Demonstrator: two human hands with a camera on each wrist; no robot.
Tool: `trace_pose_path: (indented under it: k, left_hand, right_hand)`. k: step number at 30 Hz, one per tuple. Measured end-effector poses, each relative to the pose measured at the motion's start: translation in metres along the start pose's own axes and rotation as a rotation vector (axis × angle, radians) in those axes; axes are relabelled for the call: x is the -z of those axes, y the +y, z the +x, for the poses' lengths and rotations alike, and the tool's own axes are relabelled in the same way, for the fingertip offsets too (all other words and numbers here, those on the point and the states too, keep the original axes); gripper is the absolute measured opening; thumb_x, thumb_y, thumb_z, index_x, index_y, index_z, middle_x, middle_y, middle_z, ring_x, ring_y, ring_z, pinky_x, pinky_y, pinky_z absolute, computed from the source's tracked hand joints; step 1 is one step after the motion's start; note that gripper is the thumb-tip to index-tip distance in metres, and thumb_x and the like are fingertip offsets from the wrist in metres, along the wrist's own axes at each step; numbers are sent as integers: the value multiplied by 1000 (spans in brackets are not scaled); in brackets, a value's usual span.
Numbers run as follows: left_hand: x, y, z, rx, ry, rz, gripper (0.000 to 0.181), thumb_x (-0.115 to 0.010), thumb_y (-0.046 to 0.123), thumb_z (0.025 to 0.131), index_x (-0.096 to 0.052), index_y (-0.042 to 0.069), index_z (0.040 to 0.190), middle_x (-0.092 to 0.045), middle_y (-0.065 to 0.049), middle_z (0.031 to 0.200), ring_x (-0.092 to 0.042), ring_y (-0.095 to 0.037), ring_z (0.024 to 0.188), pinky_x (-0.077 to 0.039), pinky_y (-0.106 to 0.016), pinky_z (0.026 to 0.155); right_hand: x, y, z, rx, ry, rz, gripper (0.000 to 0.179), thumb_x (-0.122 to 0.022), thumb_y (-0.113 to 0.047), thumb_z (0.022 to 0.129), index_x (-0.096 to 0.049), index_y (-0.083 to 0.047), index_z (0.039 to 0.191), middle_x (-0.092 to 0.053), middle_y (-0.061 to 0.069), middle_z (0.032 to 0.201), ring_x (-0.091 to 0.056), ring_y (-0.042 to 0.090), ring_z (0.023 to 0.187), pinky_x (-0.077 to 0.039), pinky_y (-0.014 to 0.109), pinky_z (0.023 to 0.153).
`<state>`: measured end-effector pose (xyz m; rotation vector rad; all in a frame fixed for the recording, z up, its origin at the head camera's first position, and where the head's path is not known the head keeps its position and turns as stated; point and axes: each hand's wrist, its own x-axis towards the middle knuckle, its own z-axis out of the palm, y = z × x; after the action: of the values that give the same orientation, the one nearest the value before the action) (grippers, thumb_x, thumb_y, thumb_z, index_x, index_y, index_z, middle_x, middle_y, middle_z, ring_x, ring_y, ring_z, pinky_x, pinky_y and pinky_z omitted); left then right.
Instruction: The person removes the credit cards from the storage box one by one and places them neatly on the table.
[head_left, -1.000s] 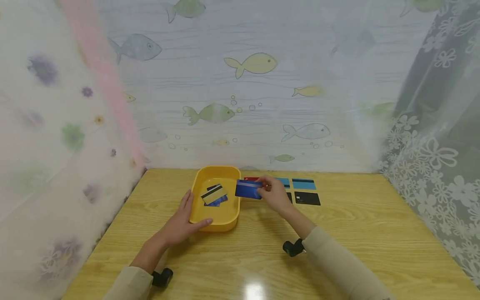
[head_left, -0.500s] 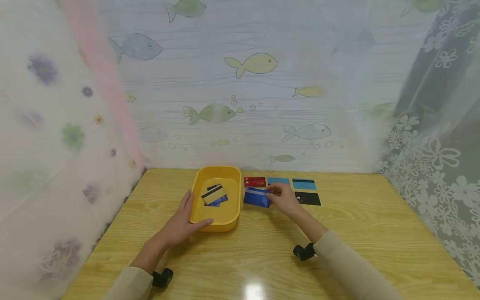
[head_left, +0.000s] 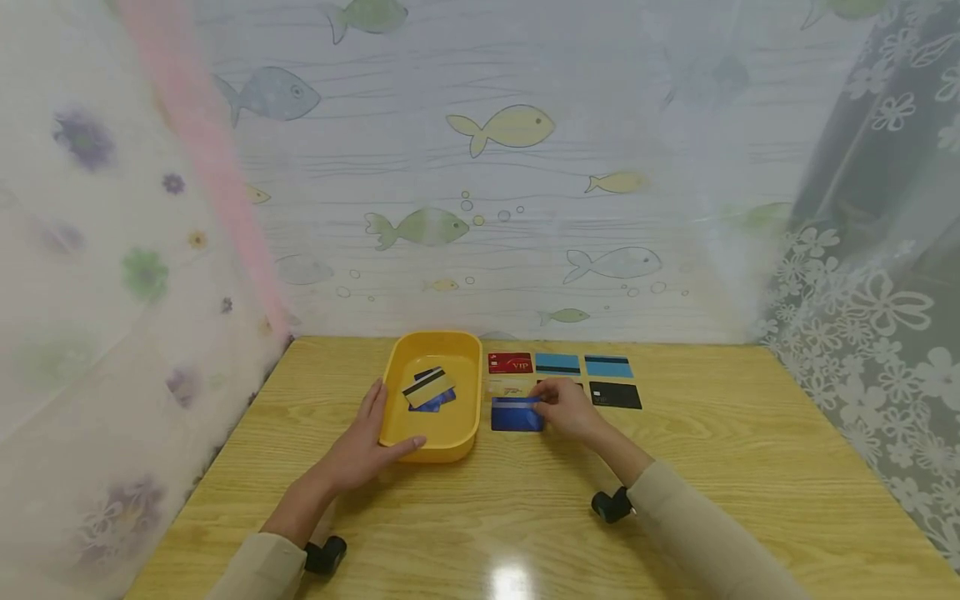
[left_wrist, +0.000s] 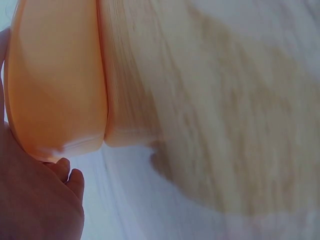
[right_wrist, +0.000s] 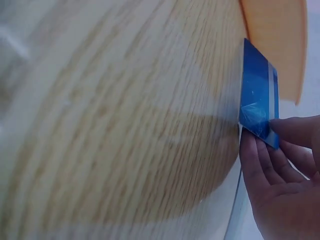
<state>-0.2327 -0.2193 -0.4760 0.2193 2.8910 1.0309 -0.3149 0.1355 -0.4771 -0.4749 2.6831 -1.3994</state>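
My right hand (head_left: 567, 408) pinches a blue card (head_left: 515, 414) with a pale stripe by its right end, low over the table. In the right wrist view the thumb lies on this card's face, with fingers behind its edge. My left hand (head_left: 362, 442) grips the near left corner of a yellow plastic bin (head_left: 457, 442), thumb over the front rim and fingers along the left wall. Inside the bin a gold card (head_left: 428, 387) with a black stripe lies over blue cards (head_left: 426, 407). The left wrist view shows the bin's outer wall (left_wrist: 57, 75) and curled fingers beside its corner.
Cards lie in rows right of the bin: a red VIP card (head_left: 510, 363), two light blue cards (head_left: 557, 361), a black card (head_left: 616, 396) and a pale gold card (head_left: 508, 387). Another dark card is mostly hidden behind my right hand. A fish-patterned curtain (head_left: 480, 183) borders the wooden table (head_left: 480, 517).
My right hand has carried the blue card from beside the bin's right rim down and toward me, to just in front of the pale gold card. The left hand and bin have stayed put.
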Motion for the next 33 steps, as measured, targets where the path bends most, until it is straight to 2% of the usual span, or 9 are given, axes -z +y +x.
trace_pose_path:
  k: [6, 15, 33]
  left_hand:
    - [-1, -1, 1, 7, 1, -3, 125, -64, 75, 86, 7, 10, 165, 12, -12, 171, -14, -43, 154, -23, -64, 118]
    - [-2, -1, 0, 15, -3, -18, 126, -64, 77, 84, 7, 12, 165, 12, -9, 172, -14, -42, 155, -22, -64, 119]
    - [-2, 1, -1, 19, 5, -11, 126, -64, 77, 84, 7, 13, 165, 11, -10, 172, -14, -42, 155, -22, -64, 119]
  right_hand:
    - [-1, 3, 3, 77, -23, -68, 15, -65, 2, 96, -74, 1, 107, -71, 9, 100, -65, 23, 92, -55, 42, 82]
    - [-6, 6, 8, 55, -72, -120, 15, -65, 0, 97, -74, 1, 108, -71, 8, 101, -65, 20, 91, -55, 38, 80]
    - [-11, 3, 9, 24, -39, -176, 10, -68, -2, 95, -74, -3, 103, -70, 6, 97, -63, 18, 87, -55, 39, 81]
